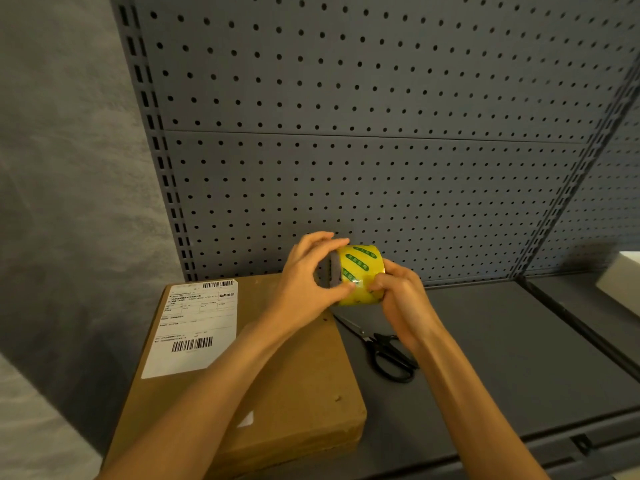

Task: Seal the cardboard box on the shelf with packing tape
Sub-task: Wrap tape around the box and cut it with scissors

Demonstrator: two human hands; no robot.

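While both hands hold it above the shelf (502, 358), one yellow tape roll (362, 271) sits between them: the left hand (304, 282) grips its open end, the right hand (401, 296) pinches its surface. One cardboard box (277, 386) lies flat at left, one pair of scissors (384, 351) beside it, before a grey pegboard (346, 133)

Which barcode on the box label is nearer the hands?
The upper barcode, at the shipping label's top edge; the lower barcode sits farther from both hands.
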